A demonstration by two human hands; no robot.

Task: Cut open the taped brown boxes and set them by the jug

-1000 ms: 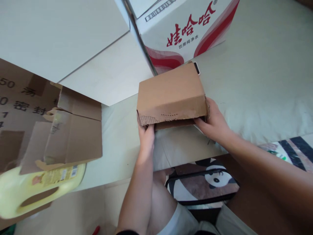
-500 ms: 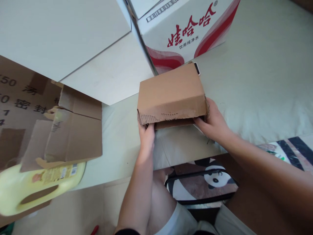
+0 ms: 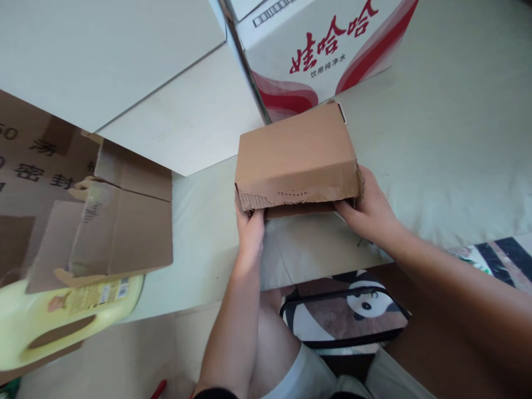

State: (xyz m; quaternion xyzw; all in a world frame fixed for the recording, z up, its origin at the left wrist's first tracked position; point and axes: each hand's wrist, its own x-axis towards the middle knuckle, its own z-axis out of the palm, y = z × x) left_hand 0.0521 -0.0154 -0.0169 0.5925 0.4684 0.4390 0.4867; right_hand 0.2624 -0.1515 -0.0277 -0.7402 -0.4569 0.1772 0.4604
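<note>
A brown cardboard box (image 3: 295, 147) is between my two hands, its torn, ragged front edge facing me. At its near left corner, my left hand (image 3: 250, 230) grips the lower edge, with the fingertips hidden under the cardboard. My right hand (image 3: 369, 208) holds the near right corner, thumb in under the front edge and fingers along the side. Below the ragged edge a dark gap shows a lower layer of cardboard. A small white-edged dark object (image 3: 341, 112) peeks out behind the far right corner.
A white carton with red print (image 3: 332, 61) stands behind, beside a white cabinet (image 3: 183, 122). To the left are an opened cardboard box (image 3: 141, 227) and a yellow jug (image 3: 78, 321). Pale green cloth (image 3: 449, 138) covers the surface. A panda-patterned bag (image 3: 344, 313) lies below its front edge.
The view has shifted slightly, so the left-hand things sit further left. The box and my right hand appear a little further right; both hands keep their hold.
</note>
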